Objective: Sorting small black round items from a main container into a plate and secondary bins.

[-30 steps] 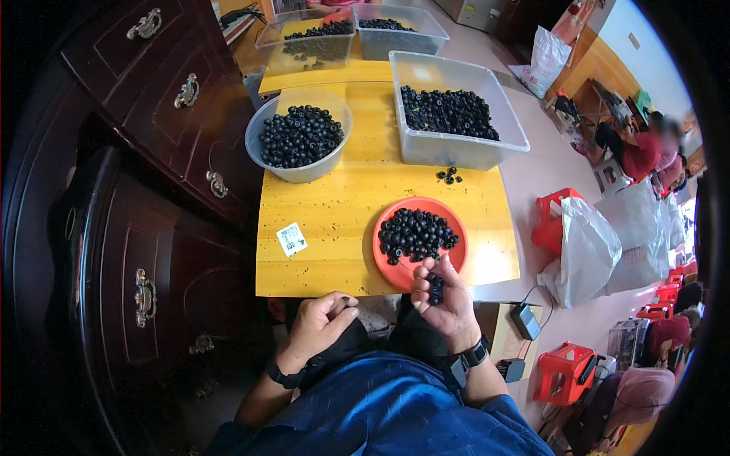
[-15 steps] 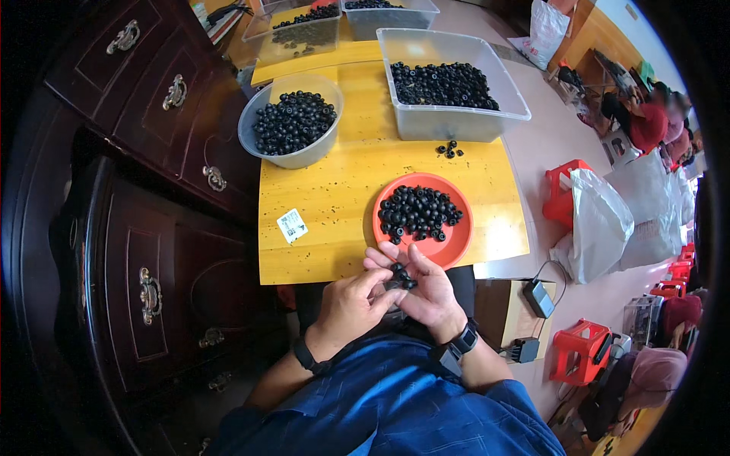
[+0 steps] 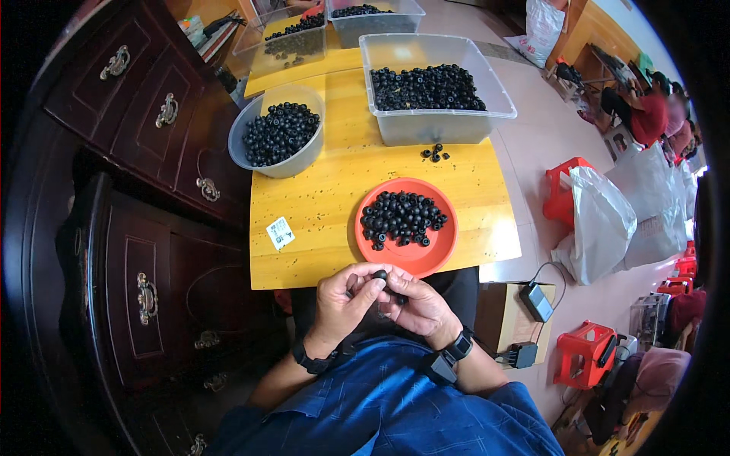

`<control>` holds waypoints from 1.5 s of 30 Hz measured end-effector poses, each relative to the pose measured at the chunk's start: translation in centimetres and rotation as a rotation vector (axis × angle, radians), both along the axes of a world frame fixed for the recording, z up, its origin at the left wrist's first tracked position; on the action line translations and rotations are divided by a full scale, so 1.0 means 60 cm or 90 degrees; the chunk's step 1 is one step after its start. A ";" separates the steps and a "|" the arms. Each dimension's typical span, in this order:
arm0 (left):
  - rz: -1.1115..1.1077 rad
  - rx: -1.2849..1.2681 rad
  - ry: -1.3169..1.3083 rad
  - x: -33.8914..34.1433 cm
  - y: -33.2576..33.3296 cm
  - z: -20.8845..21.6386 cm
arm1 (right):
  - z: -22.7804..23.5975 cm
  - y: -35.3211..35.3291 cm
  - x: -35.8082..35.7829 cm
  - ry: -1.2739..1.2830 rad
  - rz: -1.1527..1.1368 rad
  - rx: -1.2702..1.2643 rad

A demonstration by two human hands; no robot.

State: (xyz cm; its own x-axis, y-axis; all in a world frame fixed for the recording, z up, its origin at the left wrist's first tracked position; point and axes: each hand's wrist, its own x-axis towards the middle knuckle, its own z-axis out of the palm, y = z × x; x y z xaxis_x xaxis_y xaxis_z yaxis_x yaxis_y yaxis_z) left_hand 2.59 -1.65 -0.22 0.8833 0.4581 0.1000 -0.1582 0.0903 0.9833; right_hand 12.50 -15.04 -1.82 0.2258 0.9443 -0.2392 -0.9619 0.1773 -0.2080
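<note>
Close together at the table's near edge, both my hands are closed around small black pieces. Between the thumb and forefinger of my left hand is a round black bead. My right hand has its fingers curled in against the left, with more black beads partly hidden in its grip. Just beyond my fingers lies a round orange-red plate, holding a heap of black beads, some showing a hole through the middle.
On the yellow table stand a round translucent tub and a rectangular translucent bin, both holding black beads. Several loose beads lie before the bin. A white label lies left. Dark drawers border the left side.
My right palm, which lay turned up and open with black beads in it, has curled in. My left fingers have risen, pinching one bead. The view has shifted slightly.
</note>
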 end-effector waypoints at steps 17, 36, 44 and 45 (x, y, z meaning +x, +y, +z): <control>0.060 0.406 -0.008 0.021 -0.007 0.038 | -0.015 -0.003 0.027 -0.085 -0.036 0.046; 0.012 0.443 0.137 0.002 0.024 0.062 | -0.007 0.001 0.016 -0.117 -0.027 -0.002; -0.035 0.542 0.144 0.003 0.022 0.071 | 0.001 -0.003 0.010 -0.146 -0.023 -0.022; -0.037 0.548 0.151 0.002 0.021 0.072 | 0.000 -0.004 0.009 -0.143 -0.024 -0.024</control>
State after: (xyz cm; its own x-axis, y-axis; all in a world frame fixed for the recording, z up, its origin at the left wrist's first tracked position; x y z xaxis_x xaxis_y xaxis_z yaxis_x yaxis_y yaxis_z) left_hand 2.74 -0.38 4.09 0.9439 0.2627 0.2001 0.0398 -0.6921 0.7207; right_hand 13.03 -15.25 -1.83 0.3124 0.9254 -0.2143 -0.8837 0.2004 -0.4229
